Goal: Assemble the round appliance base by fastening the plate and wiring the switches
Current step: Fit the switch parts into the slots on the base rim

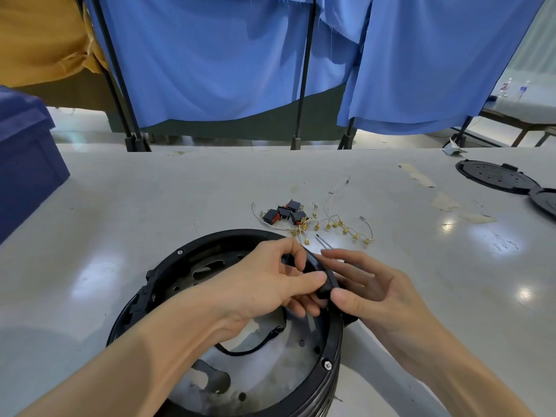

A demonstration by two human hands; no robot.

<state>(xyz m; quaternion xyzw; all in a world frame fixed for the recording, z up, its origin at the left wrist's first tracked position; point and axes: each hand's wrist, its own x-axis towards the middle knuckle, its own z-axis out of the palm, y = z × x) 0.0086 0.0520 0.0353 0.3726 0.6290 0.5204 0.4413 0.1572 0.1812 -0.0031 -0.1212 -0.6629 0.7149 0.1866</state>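
Left hand (270, 281): over the far right rim of the base, fingers curled, thumb and forefinger pinching a small black piece (324, 291) against that rim.
Right hand (373, 291): just outside the same spot, fingers spread and nearly straight, thumb tip pressed on the black piece from the outer side; it is not wrapped around anything.
Table (120, 206): pale and glossy, and everything sits on it.
Curtain (210, 55): blue cloth hanging on black stands along the far edge.
Crate (27, 164): dark blue, at the far left.
Round base (180, 254): a black ring close to the person, open side up, both hands meeting at its right rim.
Plate (270, 374): grey perforated metal, lying inside the ring.
Lids (493, 176): two black discs at the far right, well apart from the base.
Cable (255, 347): black, curving across the plate.
Switches (284, 213): a loose cluster of black ones beyond the base.
Wires (340, 225): white, with gold terminals, scattered just right of the switches.
Thin tool (323, 240): lying between the wires and the right hand's fingertips.
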